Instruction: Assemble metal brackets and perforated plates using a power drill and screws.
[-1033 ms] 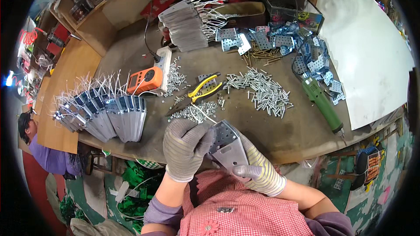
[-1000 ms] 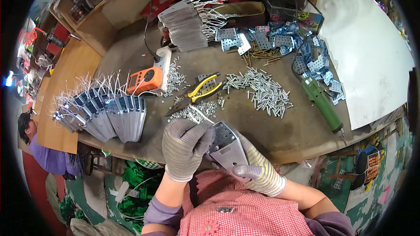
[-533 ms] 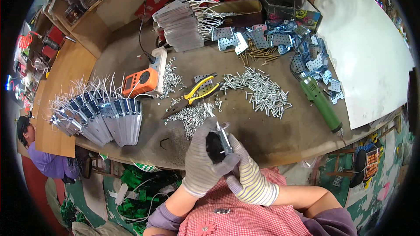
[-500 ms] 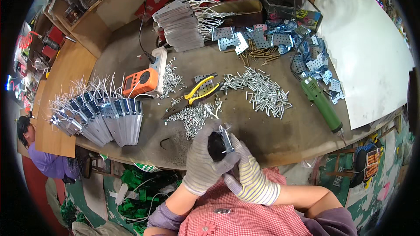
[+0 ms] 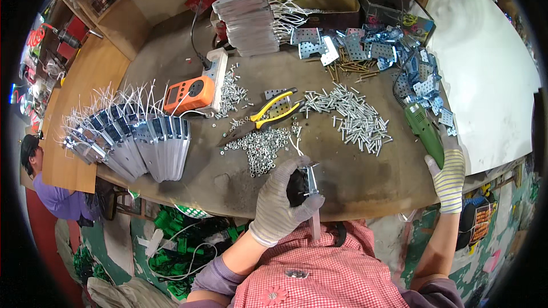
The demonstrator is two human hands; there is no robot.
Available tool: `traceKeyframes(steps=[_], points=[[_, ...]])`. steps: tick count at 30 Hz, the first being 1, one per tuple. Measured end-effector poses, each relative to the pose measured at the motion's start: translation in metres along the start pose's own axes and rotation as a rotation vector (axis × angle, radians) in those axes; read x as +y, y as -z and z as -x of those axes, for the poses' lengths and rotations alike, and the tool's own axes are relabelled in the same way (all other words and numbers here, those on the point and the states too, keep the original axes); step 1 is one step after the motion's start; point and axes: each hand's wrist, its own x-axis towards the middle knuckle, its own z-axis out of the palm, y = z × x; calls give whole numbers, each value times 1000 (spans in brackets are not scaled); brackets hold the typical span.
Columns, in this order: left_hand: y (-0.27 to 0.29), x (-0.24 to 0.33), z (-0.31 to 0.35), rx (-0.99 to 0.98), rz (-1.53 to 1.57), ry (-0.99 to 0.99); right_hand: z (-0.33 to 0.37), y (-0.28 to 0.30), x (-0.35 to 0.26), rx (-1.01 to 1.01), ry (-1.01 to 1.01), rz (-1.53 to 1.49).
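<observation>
My left hand point(image 5: 278, 208), in a striped work glove with a dark patch, is closed around a flat metal plate with a shiny bracket point(image 5: 311, 181) at its upper end. White wires point(image 5: 297, 146) stick out past the fingers toward the bench. Far to the right, my gloved right hand point(image 5: 448, 175) grips the lower end of a green electric screwdriver point(image 5: 423, 128), which lies along the bench's right side. The tool's tip is hidden by the hand. Ahead of my left hand are loose nuts point(image 5: 264, 151) and yellow-handled pliers point(image 5: 268, 113).
Screws point(image 5: 358, 115) lie heaped mid-bench. Perforated blue-silver brackets point(image 5: 377, 51) and long brass-coloured screws point(image 5: 355, 67) are behind them. Wired metal plates stand fanned point(image 5: 154, 148) at left and stacked point(image 5: 248, 23) at back. An orange meter point(image 5: 189, 96) leans near a power strip point(image 5: 217, 74). A person point(image 5: 54, 194) sits far left.
My right hand has left the plate and moved right onto the electric screwdriver. My left hand keeps the plate, now a little further right in view. The whole view has shifted slightly.
</observation>
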Motion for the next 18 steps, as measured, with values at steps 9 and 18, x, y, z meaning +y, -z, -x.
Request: traceKeyframes(steps=[9, 18], points=[[-1, 0, 3, 36, 46, 7, 16, -21, -104, -214, -237, -1963], [-2, -1, 2, 70, -78, -76, 17, -57, -151, -114, -602, -2824]])
